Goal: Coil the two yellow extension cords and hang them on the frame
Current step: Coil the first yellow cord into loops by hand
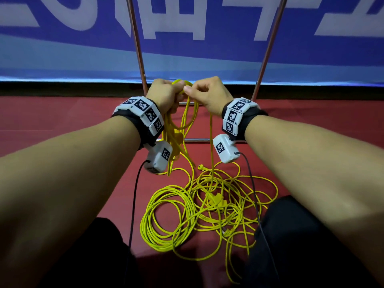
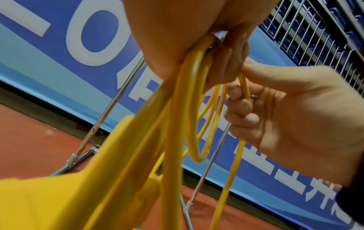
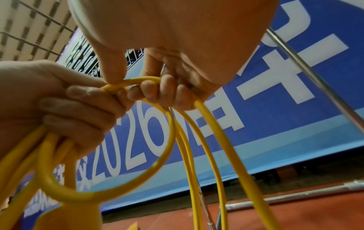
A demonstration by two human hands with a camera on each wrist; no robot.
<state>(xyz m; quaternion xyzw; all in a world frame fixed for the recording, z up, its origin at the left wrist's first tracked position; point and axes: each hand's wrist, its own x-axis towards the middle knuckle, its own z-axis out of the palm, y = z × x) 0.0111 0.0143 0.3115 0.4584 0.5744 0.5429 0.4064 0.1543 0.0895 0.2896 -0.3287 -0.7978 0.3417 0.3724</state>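
Note:
Both hands are raised side by side in front of the metal frame (image 1: 138,50). My left hand (image 1: 166,94) grips a bundle of hanging yellow cord loops (image 1: 185,121), seen close as loops (image 2: 189,109) in the left wrist view. My right hand (image 1: 204,92) pinches one strand of the same cord (image 3: 141,81) between thumb and fingers, right next to my left hand (image 3: 65,99). A yellow socket block (image 1: 177,140) hangs among the loops. The loose rest of the yellow cords (image 1: 207,208) lies tangled on the red floor below, with a plug (image 1: 200,167) showing.
The frame's two slanted poles (image 1: 270,44) rise to either side, joined by low crossbars (image 1: 197,139) on the red floor. A blue banner (image 1: 207,48) stands behind. My dark trouser legs (image 1: 301,246) flank the cord pile. Black sensor cables (image 1: 133,204) hang from both wrists.

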